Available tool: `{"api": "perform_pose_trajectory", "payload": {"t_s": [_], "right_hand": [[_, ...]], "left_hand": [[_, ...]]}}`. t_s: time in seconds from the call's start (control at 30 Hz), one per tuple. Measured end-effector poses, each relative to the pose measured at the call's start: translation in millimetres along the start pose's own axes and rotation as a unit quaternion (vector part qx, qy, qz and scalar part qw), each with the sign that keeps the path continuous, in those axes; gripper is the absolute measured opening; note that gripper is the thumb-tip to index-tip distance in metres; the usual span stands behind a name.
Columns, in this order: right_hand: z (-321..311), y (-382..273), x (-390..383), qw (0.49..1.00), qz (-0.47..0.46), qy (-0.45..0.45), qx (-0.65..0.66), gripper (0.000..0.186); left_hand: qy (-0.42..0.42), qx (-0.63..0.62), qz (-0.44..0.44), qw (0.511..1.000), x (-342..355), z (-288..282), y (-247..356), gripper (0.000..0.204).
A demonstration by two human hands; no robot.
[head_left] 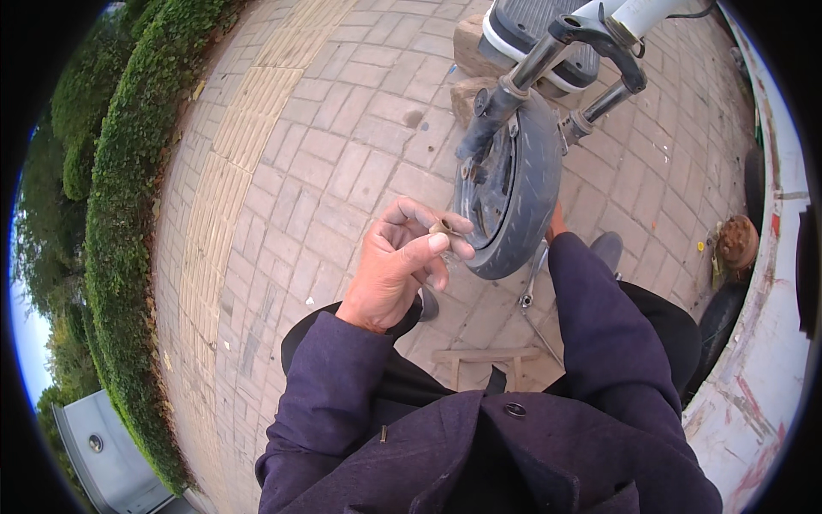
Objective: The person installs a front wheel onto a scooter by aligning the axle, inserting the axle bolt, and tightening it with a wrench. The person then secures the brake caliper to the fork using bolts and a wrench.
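Note:
Pinched between the thumb and fingers of my left hand (396, 248) is a small brownish metal part (440, 228); it looks like a nut or a bushing, but is too small to tell which. Just right of that hand stands a small black-tyred wheel (533, 184), upright below the front fork (498, 107) of a scooter. One fork leg runs down along the wheel's left side, and the hub shows there. My right hand (557, 221) is low at the wheel's right side, its fingers hidden behind the tyre.
A wrench (528, 293) lies on the brick paving (351, 163) between my feet, near a low wooden frame (484, 354). Stone blocks (473, 51) sit under the scooter's footboard (539, 30). A hedge (128, 171) runs at left; a scuffed white panel (771, 368) stands at right.

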State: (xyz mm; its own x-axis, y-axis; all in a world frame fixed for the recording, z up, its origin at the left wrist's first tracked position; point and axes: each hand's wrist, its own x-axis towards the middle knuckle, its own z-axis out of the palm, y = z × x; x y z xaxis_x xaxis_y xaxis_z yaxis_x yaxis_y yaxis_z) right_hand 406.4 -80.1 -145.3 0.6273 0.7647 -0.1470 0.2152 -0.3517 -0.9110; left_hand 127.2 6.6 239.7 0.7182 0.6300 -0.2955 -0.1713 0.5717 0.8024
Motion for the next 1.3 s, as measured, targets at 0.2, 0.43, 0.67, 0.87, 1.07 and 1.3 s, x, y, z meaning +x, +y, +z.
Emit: {"api": "perform_pose_trajectory", "payload": {"t_s": [0.2,0.43,0.67,0.87,1.07,1.3], "right_hand": [[0.5,1.5,3.1,1.0,-0.013,-0.007,-0.017,0.035],[-5.1,-4.6,2.4,0.999,-0.022,-0.01,-0.034,0.036],[-7.6,-7.3,1.4,0.998,-0.031,-0.01,-0.052,0.037],[-5.1,-7.1,-1.8,0.998,-0.032,-0.004,-0.059,0.038],[-2.3,-0.9,1.7,0.996,-0.035,0.01,-0.076,0.039],[16.0,32.7,12.8,0.998,0.023,0.03,-0.042,0.04]], "left_hand": [[0.049,0.054,0.076,0.995,1.0,-5.7,-1.0,0.017],[0.062,-0.037,0.009,0.997,0.2,-13.2,2.2,0.02],[0.065,0.155,0.11,0.98,-6.1,3.2,-6.9,0.022],[0.031,0.241,0.157,0.957,-8.4,-4.3,-9.5,0.021],[-0.016,0.048,0.082,0.995,-4.7,-12.2,-11.2,0.022],[-0.008,-0.099,0.029,0.995,-2.2,-15.1,-15.8,0.027]]}}
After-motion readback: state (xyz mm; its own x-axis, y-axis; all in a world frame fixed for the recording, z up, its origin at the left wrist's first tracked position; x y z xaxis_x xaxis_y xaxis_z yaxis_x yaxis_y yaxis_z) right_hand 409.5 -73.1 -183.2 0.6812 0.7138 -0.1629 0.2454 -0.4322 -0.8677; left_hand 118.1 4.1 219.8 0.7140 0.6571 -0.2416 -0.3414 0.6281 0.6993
